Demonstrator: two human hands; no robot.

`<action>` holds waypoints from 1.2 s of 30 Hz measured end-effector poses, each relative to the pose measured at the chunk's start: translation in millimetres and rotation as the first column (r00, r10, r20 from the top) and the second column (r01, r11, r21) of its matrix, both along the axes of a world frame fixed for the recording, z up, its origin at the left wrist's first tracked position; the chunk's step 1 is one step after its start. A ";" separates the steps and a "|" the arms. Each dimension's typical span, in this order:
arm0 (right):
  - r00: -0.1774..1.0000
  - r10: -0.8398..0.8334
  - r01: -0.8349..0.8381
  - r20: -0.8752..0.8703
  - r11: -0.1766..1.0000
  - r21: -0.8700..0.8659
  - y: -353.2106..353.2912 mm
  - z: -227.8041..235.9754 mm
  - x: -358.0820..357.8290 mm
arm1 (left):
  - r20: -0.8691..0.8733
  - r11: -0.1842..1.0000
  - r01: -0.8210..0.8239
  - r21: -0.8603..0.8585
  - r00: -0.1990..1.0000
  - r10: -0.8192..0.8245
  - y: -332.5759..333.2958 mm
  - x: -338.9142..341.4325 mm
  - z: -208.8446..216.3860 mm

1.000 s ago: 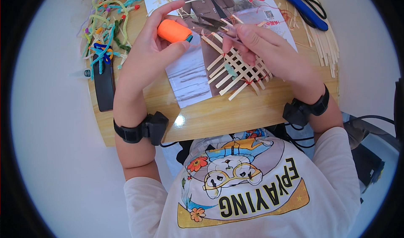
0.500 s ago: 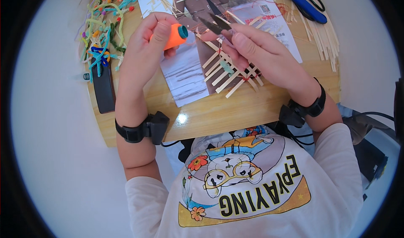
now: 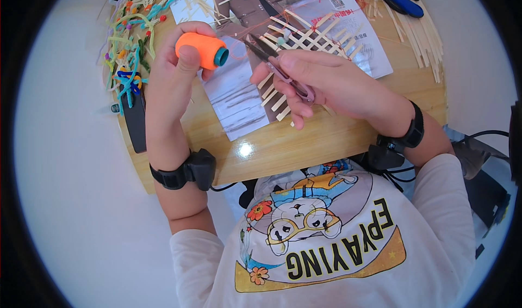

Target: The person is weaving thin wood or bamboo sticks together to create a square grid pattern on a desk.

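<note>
My left hand [image 3: 169, 82] is closed round a spool of orange thread [image 3: 197, 50], whose teal core end faces right. In my right hand [image 3: 337, 79] I hold small thread snips [image 3: 298, 86] with a pinkish handle; their dark blades point up and left, slightly apart, toward the spool. Beneath and beyond my right hand lies a lattice of pale wooden strips [image 3: 319, 39], tied with red-orange thread and partly covered by the hand. It rests on a printed sheet [image 3: 232, 108]. Fine orange thread runs across the sheet between the spool and the lattice.
Coloured fuzzy craft stems [image 3: 129, 49] are heaped along the left of the wooden table [image 3: 228, 158], beside a long dark case [image 3: 136, 127]. A blue-handled tool [image 3: 399, 1] and loose wooden strips [image 3: 421, 49] lie at the far right.
My left hand has shifted left with the spool, which is more fully visible. My right hand has moved slightly down and turned, showing the snips' handle and more of the lattice's far side.
</note>
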State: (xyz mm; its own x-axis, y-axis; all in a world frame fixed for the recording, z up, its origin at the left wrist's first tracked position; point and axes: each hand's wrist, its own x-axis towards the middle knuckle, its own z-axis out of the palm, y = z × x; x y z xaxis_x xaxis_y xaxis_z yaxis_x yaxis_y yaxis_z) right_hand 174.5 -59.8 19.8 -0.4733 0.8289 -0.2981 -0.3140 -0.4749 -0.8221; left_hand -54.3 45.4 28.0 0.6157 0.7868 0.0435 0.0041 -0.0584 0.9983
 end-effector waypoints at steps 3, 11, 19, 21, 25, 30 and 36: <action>0.998 0.058 -0.058 -0.019 0.998 0.003 -3.5 0.0 -1.4 | -0.027 0.999 -0.039 -0.036 0.999 0.038 -5.8 2.8 1.7; 0.987 0.131 -0.128 -0.088 0.991 0.040 -3.0 -4.7 -4.2 | -0.121 1.000 0.007 0.001 0.993 -0.007 -5.3 0.3 3.8; 0.987 0.137 -0.134 -0.090 0.990 0.033 -4.5 -2.7 -5.2 | -0.056 0.996 0.021 0.084 0.998 -0.017 -7.0 4.1 1.5; 0.990 0.136 -0.135 -0.049 0.991 0.019 -5.2 -1.8 -5.6 | -0.017 0.999 0.013 0.030 1.000 -0.013 -8.6 5.9 2.7; 0.991 0.123 -0.122 -0.057 0.992 0.008 -6.2 -2.6 -7.7 | -0.038 0.999 0.036 0.004 0.999 -0.036 -13.6 8.1 7.5; 0.992 0.093 -0.093 -0.086 0.996 0.010 -5.4 -5.8 -10.0 | -0.154 0.998 -0.003 0.055 0.988 0.011 -22.5 12.1 11.0; 0.984 0.093 -0.094 -0.154 0.996 -0.001 -5.3 -7.6 -9.8 | -0.183 0.997 -0.018 0.071 0.983 0.031 -31.1 17.6 10.9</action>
